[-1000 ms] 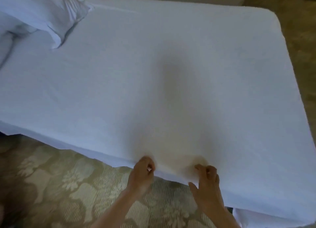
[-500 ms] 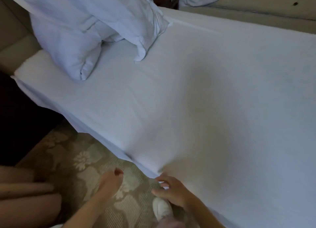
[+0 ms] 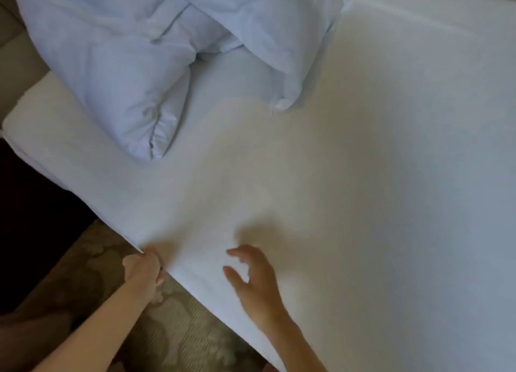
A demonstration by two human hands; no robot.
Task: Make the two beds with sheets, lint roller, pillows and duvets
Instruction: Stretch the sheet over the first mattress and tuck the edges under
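Since half a second ago our left hand [image 3: 143, 271] has come to grip the edge of the sheet [image 3: 363, 176]. Our right hand [image 3: 255, 282] has moved over the sheet, fingers loosely spread. The sheet lies across the bed [image 3: 30, 112].

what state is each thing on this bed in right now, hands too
sheet, spread flat and smooth
left hand, grips the sheet's near edge
right hand, fingers spread and relaxed over the sheet, holding nothing; contact unclear
nearer pillow, slumped, crumpled at its near corner
farther pillow, lying against the nearer pillow, creased
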